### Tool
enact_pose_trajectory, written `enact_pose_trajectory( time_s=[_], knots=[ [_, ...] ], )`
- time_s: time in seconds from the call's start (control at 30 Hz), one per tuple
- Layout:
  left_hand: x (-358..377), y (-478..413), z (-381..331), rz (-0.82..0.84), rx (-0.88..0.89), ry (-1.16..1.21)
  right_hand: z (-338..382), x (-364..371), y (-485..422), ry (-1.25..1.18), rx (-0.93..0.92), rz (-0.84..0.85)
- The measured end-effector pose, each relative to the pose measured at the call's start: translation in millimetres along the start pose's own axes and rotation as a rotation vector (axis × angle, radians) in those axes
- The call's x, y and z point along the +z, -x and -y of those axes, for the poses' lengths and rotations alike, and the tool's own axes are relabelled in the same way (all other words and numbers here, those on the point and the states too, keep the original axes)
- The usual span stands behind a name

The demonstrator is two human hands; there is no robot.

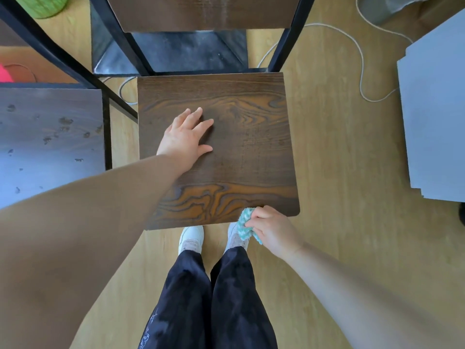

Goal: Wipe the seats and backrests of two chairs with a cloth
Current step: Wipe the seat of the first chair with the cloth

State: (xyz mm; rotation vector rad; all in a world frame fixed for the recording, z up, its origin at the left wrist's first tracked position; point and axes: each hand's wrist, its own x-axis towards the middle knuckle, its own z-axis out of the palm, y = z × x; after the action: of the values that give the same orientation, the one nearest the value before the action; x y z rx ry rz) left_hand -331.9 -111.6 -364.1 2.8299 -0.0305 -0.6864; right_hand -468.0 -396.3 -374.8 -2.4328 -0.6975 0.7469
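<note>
seat [241, 137]: dark brown woodgrain, I see orange swirls at front
left hand [185, 138]: flat on seat, fingers straight
right hand [273, 229]: clenched round teal-white fuzzy cloth [245, 225], at seat's front edge

A plain brown sleeve [88, 222], at 8 o'clock, covers your arm up to the wrist of your left hand [185, 139]. At 6 o'clock you wear loose dark navy trousers [231, 298] with pale markings [148, 333] low on the left leg, grey socks [189, 246] and white shoes [193, 234].
</note>
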Motion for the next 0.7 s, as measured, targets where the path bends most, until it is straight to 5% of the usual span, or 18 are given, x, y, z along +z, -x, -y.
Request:
enact_pose_trajectory(
  time_s=[0.4, 0.7],
  knots=[
    [17, -3, -10, 0.072, 0.0, -0.086, -46, -139, -132, -0.059, 0.102, -0.509],
    [21, -5, -10, 0.089, -0.003, -0.122, -81, -196, -232, 0.035, 0.267, -0.528]
  ],
)
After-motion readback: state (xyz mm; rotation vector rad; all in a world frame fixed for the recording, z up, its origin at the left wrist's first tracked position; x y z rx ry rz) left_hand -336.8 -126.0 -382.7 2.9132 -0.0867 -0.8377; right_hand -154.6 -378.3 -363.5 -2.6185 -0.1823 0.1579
